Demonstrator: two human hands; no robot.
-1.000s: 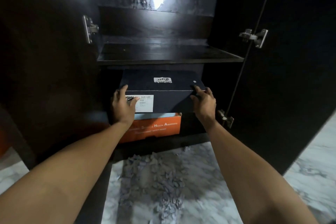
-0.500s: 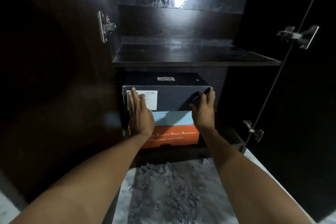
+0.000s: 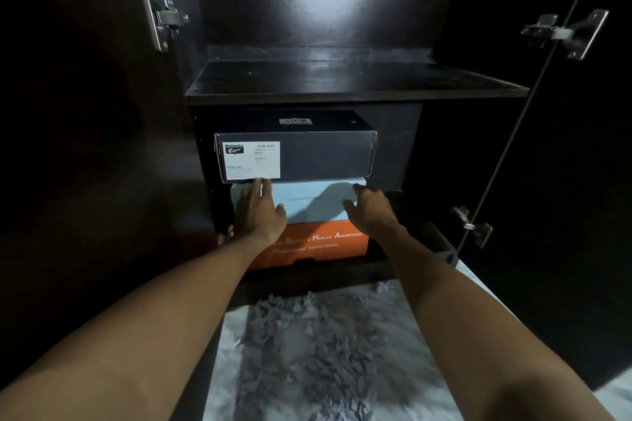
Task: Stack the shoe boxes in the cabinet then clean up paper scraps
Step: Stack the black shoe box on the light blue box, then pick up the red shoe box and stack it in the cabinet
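Observation:
Three shoe boxes stand stacked in the cabinet's lower compartment: a dark navy box point(image 3: 318, 155) with a white label on top, a light blue box point(image 3: 309, 200) in the middle, an orange box point(image 3: 325, 243) at the bottom. My left hand point(image 3: 258, 212) lies with straight fingers against the light blue box's left front. My right hand point(image 3: 369, 208) hovers with relaxed fingers at that box's right front and holds nothing. A heap of grey paper scraps point(image 3: 307, 345) lies on the marble floor in front of the cabinet.
A bare dark shelf point(image 3: 342, 92) runs above the boxes. Both cabinet doors stand open, with metal hinges at the left point(image 3: 160, 15) and the right point(image 3: 564, 34). The white marble floor point(image 3: 427, 335) spreads around the scraps.
Both hands have dropped from the navy box's front down to the light blue box. The navy box now sits further back in the cabinet. The camera has moved closer.

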